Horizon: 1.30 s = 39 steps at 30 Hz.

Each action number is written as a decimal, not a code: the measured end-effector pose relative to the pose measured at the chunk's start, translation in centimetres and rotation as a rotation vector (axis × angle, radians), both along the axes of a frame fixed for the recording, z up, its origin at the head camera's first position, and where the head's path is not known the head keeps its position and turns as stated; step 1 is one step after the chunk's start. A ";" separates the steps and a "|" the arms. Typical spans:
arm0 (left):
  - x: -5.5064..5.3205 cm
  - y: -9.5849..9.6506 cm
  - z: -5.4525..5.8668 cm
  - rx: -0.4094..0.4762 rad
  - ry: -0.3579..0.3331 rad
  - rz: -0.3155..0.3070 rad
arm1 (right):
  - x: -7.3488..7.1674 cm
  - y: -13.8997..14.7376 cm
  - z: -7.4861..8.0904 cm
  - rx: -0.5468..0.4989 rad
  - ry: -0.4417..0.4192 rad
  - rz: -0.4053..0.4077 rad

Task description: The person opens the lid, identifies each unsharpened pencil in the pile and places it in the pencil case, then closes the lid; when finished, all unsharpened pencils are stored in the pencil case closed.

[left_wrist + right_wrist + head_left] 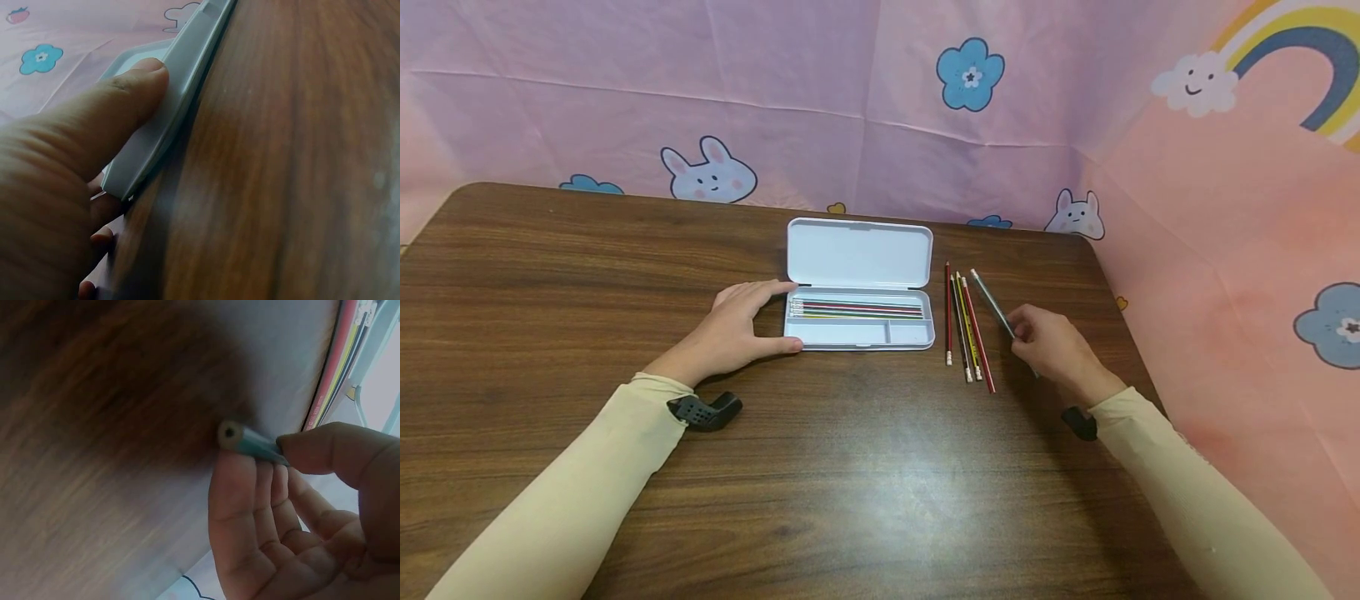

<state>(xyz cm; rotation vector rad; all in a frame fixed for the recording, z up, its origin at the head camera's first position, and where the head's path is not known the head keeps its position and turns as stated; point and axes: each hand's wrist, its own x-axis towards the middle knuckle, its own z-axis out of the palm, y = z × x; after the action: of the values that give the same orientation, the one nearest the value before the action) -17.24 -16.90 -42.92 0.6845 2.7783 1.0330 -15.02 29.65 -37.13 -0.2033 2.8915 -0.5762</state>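
Note:
A white pencil case [842, 333] lies on the table with its lid [860, 252] raised. Several pencils [861, 309] lie side by side in its long rear compartment. My left hand [733, 325] holds the case by its left end; in the left wrist view the thumb [140, 94] presses the front wall. Over to the right, my right hand [1060, 350] pinches a teal pencil [992, 302] between thumb and fingers. Its unsharpened end [230, 433] faces the right wrist camera, and its white eraser end points away toward the back.
Between the case and my right hand lie a dark red pencil [948, 317], a black pencil [959, 325], a yellow pencil [967, 321] and a red pencil [978, 333]. The brown wooden table [775, 500] meets a patterned pink cloth [820, 158] at the back and right.

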 end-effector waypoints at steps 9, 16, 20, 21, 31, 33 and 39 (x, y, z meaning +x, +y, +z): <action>0.1 0.0 0.1 -0.002 -0.008 -0.003 | -0.3 -0.4 0.2 0.046 0.103 0.025; 0.2 0.0 0.4 0.002 -0.010 -0.012 | -0.7 -1.4 0.4 0.035 0.182 0.050; 0.3 0.1 0.5 0.007 -0.010 -0.010 | -1.0 -2.5 0.7 0.026 0.229 0.081; 0.3 0.1 0.5 0.006 -0.009 -0.012 | -1.0 -2.9 0.9 0.024 0.243 0.091; 0.3 0.0 0.4 0.012 -0.011 -0.003 | -1.7 -5.7 1.4 0.022 0.370 0.184; 0.3 0.0 0.4 0.010 -0.011 -0.006 | -1.8 -6.2 1.4 0.018 0.392 0.206; 0.2 0.0 0.3 0.012 -0.012 -0.004 | -2.2 -7.8 1.5 0.026 0.427 0.276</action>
<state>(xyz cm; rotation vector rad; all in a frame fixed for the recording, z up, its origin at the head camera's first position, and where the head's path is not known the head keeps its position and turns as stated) -17.02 -16.90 -42.62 0.6825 2.7620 1.0508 -17.19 21.88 -35.68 -0.7966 3.1830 -0.4941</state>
